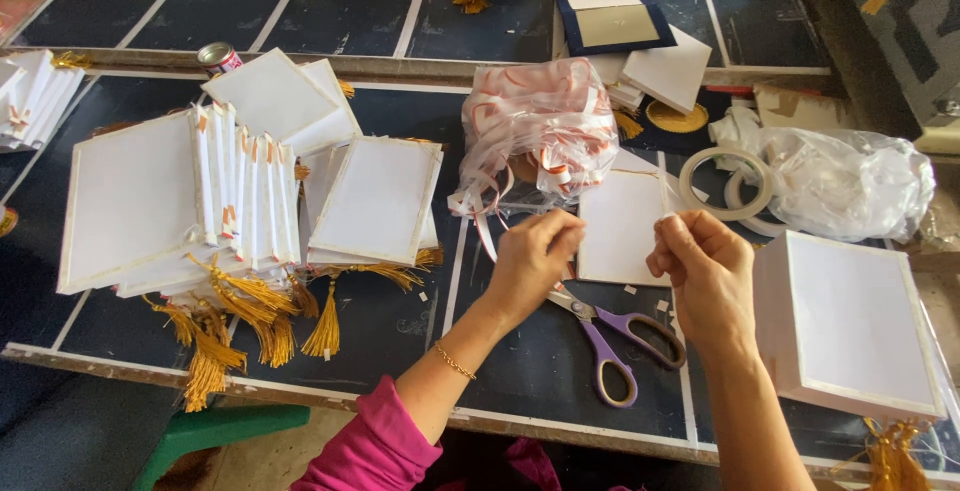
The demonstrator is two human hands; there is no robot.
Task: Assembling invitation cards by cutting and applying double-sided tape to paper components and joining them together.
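My left hand (535, 261) pinches the left edge of a white card (620, 226) lying flat on the dark table; a thin pink-and-white ribbon (487, 236) trails from it toward a clear bag of ribbon (540, 126). The fingertips of my right hand (705, 276) are closed at the card's right edge, holding a small, hard-to-see piece. Purple-handled scissors (615, 336) lie on the table just below both hands.
Stacks of white cards with gold tassels (250, 201) fill the left side. A white stack (850, 321) sits at the right, tape rolls (725, 183) and a crumpled plastic bag (850, 176) behind it. A small tin (217, 56) stands at the back left.
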